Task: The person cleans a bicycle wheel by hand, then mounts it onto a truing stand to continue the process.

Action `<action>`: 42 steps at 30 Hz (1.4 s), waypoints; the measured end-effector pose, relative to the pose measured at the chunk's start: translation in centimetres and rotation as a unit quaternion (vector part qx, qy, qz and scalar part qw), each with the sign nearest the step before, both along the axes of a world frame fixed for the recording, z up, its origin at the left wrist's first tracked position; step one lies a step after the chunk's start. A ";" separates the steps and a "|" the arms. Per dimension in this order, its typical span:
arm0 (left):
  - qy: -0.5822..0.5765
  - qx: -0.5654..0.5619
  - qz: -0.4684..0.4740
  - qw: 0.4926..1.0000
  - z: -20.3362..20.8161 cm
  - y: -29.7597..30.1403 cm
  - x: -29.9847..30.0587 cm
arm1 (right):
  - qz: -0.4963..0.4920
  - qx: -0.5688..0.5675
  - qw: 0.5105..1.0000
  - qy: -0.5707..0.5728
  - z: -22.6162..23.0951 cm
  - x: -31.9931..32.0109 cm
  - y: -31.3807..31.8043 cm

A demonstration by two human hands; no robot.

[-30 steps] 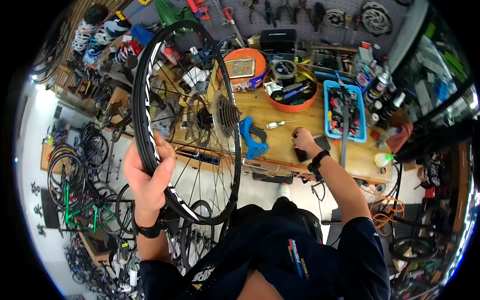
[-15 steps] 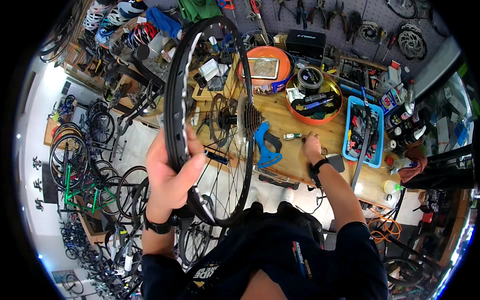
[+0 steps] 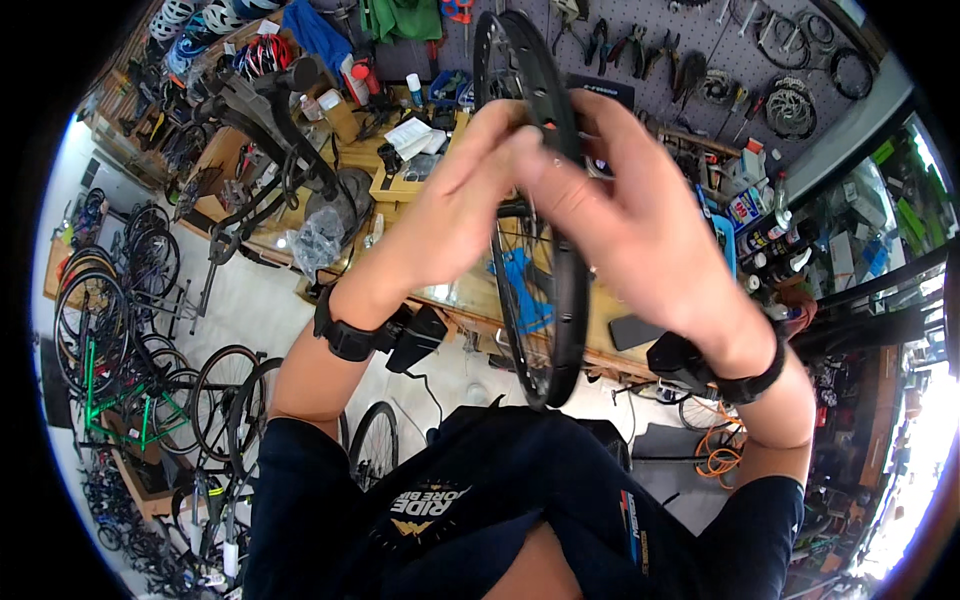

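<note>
The black bicycle wheel [image 3: 570, 335] is held upright between the two hands, nearly edge-on to the camera, in front of the wooden worktop [image 3: 604, 312]. Its lower end is near the dark printed shirt [image 3: 470, 470].

Left hand [image 3: 465, 195]: positioned at the left side of the wheel, across its upper part. The grip is partly curled; the fingertips are largely obscured at the rim, so the degree of closure cannot be told.

Right hand [image 3: 645, 225]: positioned at the right side of the wheel. The thumb, blurred, extends leftward across the rim; the remaining fingers reach toward the rim higher up. The grip is loosely bent, and whether it is closed on the wheel cannot be told. Each wrist carries a black strap.

Worktop, behind the wheel: a blue curved tool [image 3: 525, 290] is seen partly through the spokes. A dark flat rectangular item [image 3: 637, 332] lies near the front edge, right of the wheel. A light-blue plastic basket [image 3: 723, 240] is partly hidden by the right hand. A crumpled clear plastic bag [image 3: 318, 240] lies at the left.
</note>
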State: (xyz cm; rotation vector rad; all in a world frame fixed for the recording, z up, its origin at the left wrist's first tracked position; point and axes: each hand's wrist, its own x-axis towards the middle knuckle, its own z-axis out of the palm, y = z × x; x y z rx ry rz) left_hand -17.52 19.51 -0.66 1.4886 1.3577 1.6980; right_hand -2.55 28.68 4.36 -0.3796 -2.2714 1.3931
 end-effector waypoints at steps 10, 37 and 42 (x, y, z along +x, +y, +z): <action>0.297 -0.231 0.152 0.914 -17.6 -2.0 -12.2 | -0.122 0.138 0.980 0.073 -3.1 -3.0 -1.1; 0.045 -0.015 0.119 0.992 -11.2 -8.1 -16.5 | -0.250 0.150 0.956 0.033 9.6 8.5 4.6; 0.026 -0.087 0.104 0.990 -16.5 -7.0 -17.2 | -0.311 0.205 0.928 0.018 12.3 17.8 5.7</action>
